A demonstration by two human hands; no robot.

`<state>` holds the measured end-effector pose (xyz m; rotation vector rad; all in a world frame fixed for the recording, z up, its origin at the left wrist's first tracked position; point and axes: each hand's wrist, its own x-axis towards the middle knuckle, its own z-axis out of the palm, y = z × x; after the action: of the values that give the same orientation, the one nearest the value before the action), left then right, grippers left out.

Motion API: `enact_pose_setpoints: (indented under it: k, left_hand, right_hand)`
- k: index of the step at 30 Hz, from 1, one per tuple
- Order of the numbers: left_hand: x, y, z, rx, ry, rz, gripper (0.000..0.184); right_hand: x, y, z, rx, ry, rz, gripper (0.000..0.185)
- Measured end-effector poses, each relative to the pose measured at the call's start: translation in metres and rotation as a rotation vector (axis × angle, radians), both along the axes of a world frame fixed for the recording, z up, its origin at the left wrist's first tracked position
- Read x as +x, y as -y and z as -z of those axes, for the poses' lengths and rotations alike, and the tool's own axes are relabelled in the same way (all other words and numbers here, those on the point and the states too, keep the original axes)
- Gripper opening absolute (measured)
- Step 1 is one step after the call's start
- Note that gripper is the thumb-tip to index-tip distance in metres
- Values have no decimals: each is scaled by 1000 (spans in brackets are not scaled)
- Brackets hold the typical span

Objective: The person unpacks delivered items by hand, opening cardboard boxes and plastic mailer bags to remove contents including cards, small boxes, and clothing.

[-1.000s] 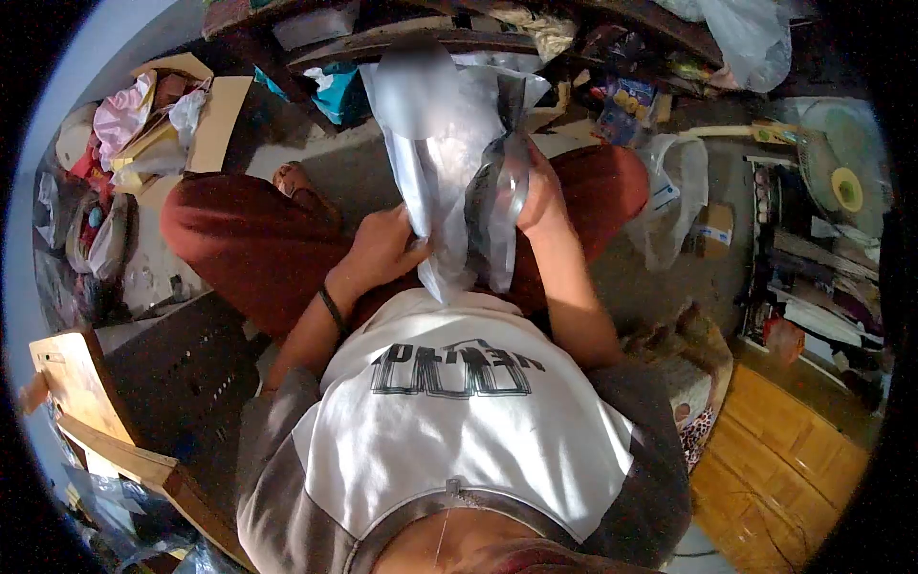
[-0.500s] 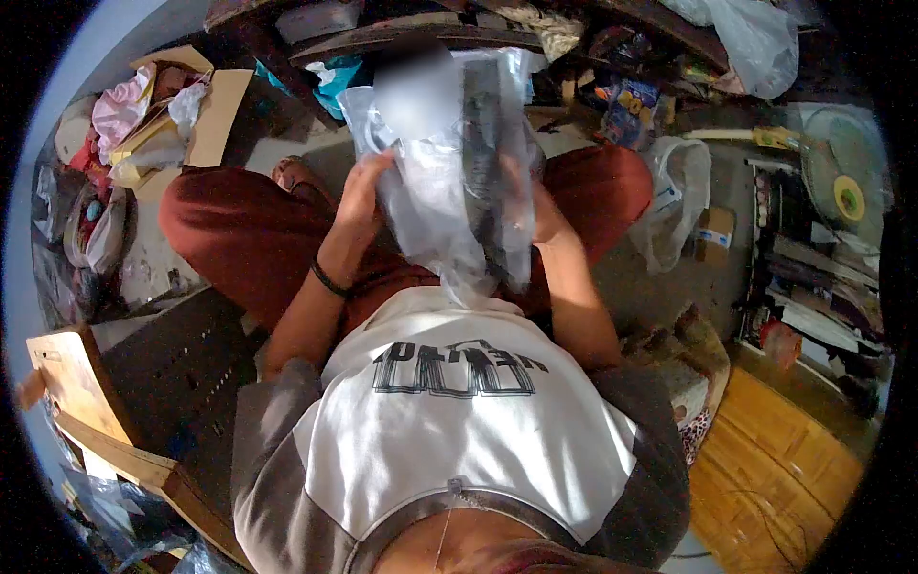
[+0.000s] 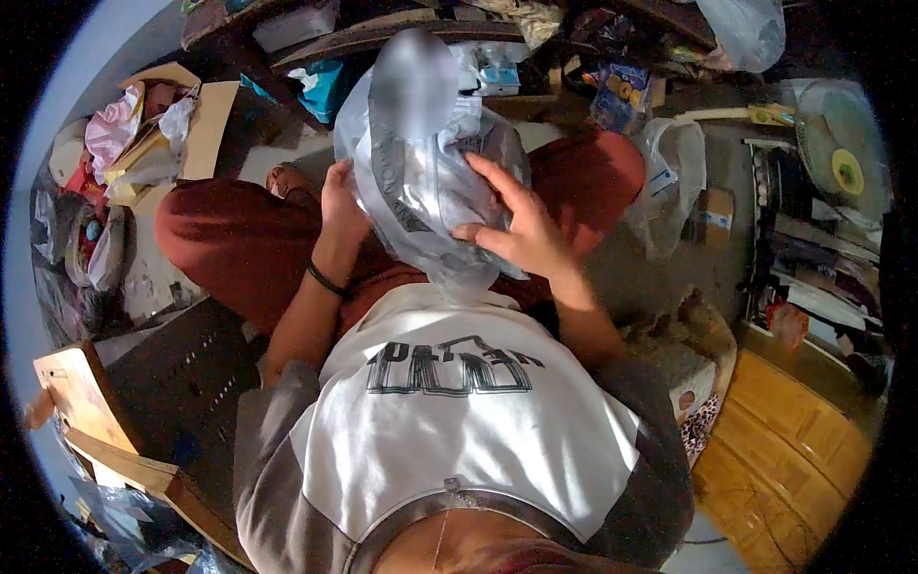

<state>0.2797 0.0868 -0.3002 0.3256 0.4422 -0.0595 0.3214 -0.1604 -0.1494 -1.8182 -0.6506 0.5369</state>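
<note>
A clear plastic bag (image 3: 392,206) stands above my lap, with something white and grey folded inside it. A grey strip with dark lettering runs down its left part, and its upper part is blurred. My left hand (image 3: 344,206) is closed on the bag's left edge, the fingers partly hidden behind it. Over the right front of the bag lies my right hand (image 3: 521,225). Its thumb and forefinger are spread apart and touch the plastic. The bag's gathered lower end (image 3: 459,277) reaches down to my shirt.
An open cardboard box (image 3: 210,129) with cloth and wrappings stands at the left. Another clear bag (image 3: 674,182) lies right of my knee. A fan (image 3: 841,163) and a loaded rack (image 3: 765,249) are at the right. A low wooden shelf (image 3: 382,43) runs across the back.
My right hand has moved from the bag's right edge onto its front, its fingers now spread. The bag has turned, so the lettered strip shows at the left. My left hand has shifted slightly left and down.
</note>
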Motion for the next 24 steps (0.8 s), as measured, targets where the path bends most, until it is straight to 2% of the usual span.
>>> enact_pose_setpoints:
  k: [2,3,6,9,10,11,14,18,20,21,22,23,24]
  left_hand:
    - [-3,0,-4,-54,62,14,52]
    - [-4,1,-6,-50,142,28,53]
    - [2,12,-43,40,79,27,58]
    - [-3,15,-38,170,83,53,62]
    - [-5,16,-35,208,89,58,62]
    - [-6,12,-27,41,176,129,62]
    - [-9,15,-32,174,313,157,60]
    - [-15,4,-12,274,184,84,59]
    - [-20,8,-24,238,121,68,58]
    - [-24,2,-20,239,201,111,57]
    - [-28,-4,-16,239,281,154,56]
    - [-33,6,-46,287,182,145,55]
    - [-34,14,-77,338,84,135,55]
  right_hand:
    - [-4,-3,-6,-32,131,-28,80]
    - [-6,-6,-13,-5,60,-13,76]
    - [-7,-8,-9,-113,176,24,71]
    - [-7,-15,5,-70,241,30,68]
    - [-5,-15,13,-47,168,6,68]
    - [-3,-15,21,-24,95,-18,68]
    - [2,-18,40,48,-172,-9,66]
    - [14,-31,32,201,-492,3,66]
    - [12,-38,44,125,-359,21,66]
    - [10,-43,48,84,-293,32,66]
    - [8,-50,49,131,-394,71,58]
    - [3,-59,50,181,-496,110,51]
    - [1,-61,49,174,-461,87,51]
